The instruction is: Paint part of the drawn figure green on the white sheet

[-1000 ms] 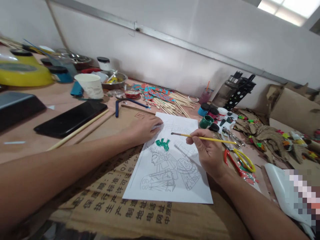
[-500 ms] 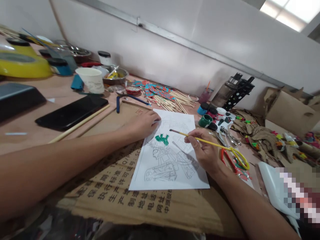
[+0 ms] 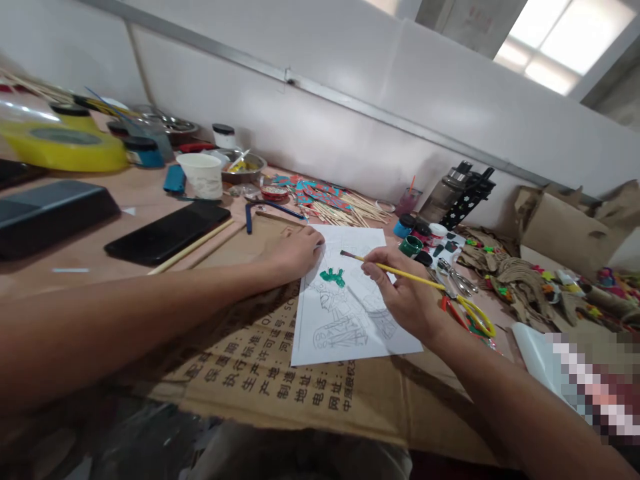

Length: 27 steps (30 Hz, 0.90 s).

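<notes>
A white sheet [image 3: 345, 333] with pencil line drawings lies on flattened cardboard [image 3: 280, 380]. One small figure [image 3: 333, 277] on it is painted green. My left hand [image 3: 295, 252] lies flat on the sheet's upper left corner, fingers stretched out. My right hand [image 3: 403, 293] pinches a yellow-handled paintbrush [image 3: 395, 270], whose tip hovers just above the sheet, right of the green figure. Small paint pots [image 3: 413, 245], one green, one blue, stand just beyond the sheet's far right corner.
A black phone [image 3: 167, 232], a wooden stick [image 3: 193, 247], a dark tray [image 3: 47, 217], a paper cup [image 3: 203, 175] and yellow tape [image 3: 65, 147] sit at the left. Bamboo skewers [image 3: 345, 210], a water bottle [image 3: 447, 193], scissors [image 3: 470, 313] and cardboard scraps [image 3: 525, 273] crowd the right.
My head has lifted and drifted, so the sheet looks smaller and farther. The brush tip has stayed close to the green figure. My left hand keeps pressing the sheet's corner.
</notes>
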### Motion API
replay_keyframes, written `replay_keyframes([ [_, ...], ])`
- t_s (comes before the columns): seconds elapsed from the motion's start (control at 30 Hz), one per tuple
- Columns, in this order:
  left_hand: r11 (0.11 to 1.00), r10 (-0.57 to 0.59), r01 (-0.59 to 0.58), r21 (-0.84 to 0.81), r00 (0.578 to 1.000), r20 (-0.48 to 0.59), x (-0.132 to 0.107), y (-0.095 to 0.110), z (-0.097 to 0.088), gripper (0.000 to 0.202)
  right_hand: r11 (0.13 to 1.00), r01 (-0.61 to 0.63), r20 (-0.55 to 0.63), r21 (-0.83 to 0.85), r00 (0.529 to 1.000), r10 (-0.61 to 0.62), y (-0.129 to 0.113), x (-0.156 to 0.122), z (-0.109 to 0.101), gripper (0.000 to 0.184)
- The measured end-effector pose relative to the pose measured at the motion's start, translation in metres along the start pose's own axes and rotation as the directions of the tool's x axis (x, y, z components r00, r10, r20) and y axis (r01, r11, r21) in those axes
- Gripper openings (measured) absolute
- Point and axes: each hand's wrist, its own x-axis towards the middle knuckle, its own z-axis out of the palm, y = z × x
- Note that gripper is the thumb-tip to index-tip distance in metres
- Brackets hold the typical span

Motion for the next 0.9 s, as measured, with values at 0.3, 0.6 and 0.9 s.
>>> replay_keyframes([
  [0.3,0.961,0.124,-0.186,-0.207,0.952,-0.279,-0.031,0.025,-0.041,0.023,0.97,-0.114,-0.174,0.214,0.973,0.153,0.039,-0.031,0.019,0.015],
  [0.6,0.464,0.855,-0.875,-0.14,0.484,-0.186,-0.111,0.092,-0.032,0.027,0.999,-0.008,-0.026,-0.039,1.0,0.007,0.036,-0.025,0.011,0.022],
  [0.9,0.514,0.851,-0.849,-0.124,0.523,-0.05,-0.116,0.11,-0.021,0.026,0.996,0.069,0.025,-0.062,0.997,-0.067,0.036,-0.025,0.015,0.025],
])
